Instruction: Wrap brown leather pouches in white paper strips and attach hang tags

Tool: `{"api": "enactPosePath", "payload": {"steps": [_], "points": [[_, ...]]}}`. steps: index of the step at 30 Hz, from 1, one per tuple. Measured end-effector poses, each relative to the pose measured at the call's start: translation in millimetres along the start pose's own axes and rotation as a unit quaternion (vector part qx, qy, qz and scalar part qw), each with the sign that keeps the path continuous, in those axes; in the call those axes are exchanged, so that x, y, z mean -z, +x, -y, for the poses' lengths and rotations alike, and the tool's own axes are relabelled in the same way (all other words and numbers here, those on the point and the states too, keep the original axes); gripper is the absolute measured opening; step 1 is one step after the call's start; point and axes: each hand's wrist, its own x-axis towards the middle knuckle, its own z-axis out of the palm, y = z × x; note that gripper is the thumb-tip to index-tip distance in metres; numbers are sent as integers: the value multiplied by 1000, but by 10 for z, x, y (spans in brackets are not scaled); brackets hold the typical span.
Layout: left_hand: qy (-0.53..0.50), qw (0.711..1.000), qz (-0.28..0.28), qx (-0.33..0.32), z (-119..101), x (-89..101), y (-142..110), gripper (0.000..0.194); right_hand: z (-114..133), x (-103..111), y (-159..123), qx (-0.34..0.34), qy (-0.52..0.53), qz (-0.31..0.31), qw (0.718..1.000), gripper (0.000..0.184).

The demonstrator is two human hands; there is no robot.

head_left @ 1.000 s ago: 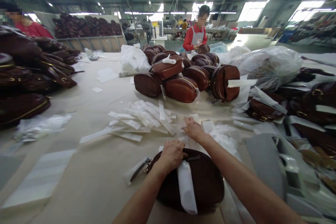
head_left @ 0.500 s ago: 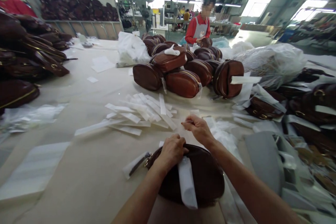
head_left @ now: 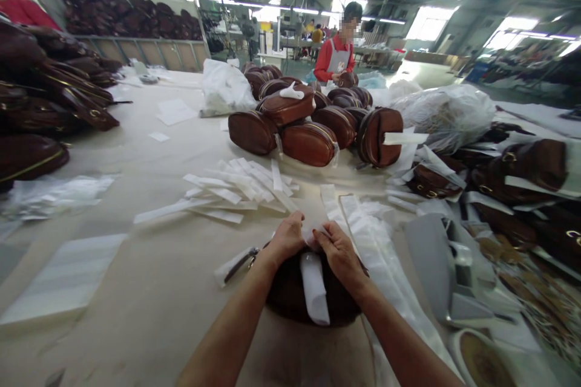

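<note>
A dark brown leather bag (head_left: 290,293) lies on the table right before me. Down its front runs a white wrapped strap or strip (head_left: 315,293). A plastic-wrapped pull tab (head_left: 236,266) hangs off the bag's left end by a metal fitting. My left hand (head_left: 288,237) is at the bag's far edge, fingers bent. Facing it, my right hand (head_left: 336,248) has its thumb and fingers pinched together. A whitish, see-through wrapping (head_left: 310,236) shows between the two hands at the strip's top. Fingers partly hide it, so its exact kind is unclear.
White paper strips (head_left: 240,187) lie scattered beyond the bag. Brown bags (head_left: 308,144) are heaped behind them, with more at left (head_left: 54,84) and right. A grey tape dispenser-like object (head_left: 431,266) stands to the right. Across the table, a person in red (head_left: 336,60) handles a bag.
My right hand has come down from above the bag to its far edge, close beside my left. The left hand has turned and shifted slightly. The bag sits a little higher in view.
</note>
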Motion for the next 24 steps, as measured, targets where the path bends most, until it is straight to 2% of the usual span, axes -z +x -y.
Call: {"api": "enactPosePath", "payload": {"steps": [8, 14, 17, 21, 24], "points": [[-21, 993, 106, -57, -37, 283, -307, 71, -34, -18, 4, -10, 18, 14, 1000, 26], [25, 979, 170, -108, -62, 285, -357, 113, -10, -38, -29, 14, 17, 12, 1000, 25], [34, 979, 167, -110, -47, 248, -331, 118, 57, 27, -56, 35, 14, 8, 999, 21], [16, 987, 134, -82, -31, 212, -350, 128, 172, 160, -188, 110, -41, 45, 992, 3], [4, 992, 96, -84, -24, 186, -370, 122, 206, 201, -334, 199, -111, 105, 968, 17]]}}
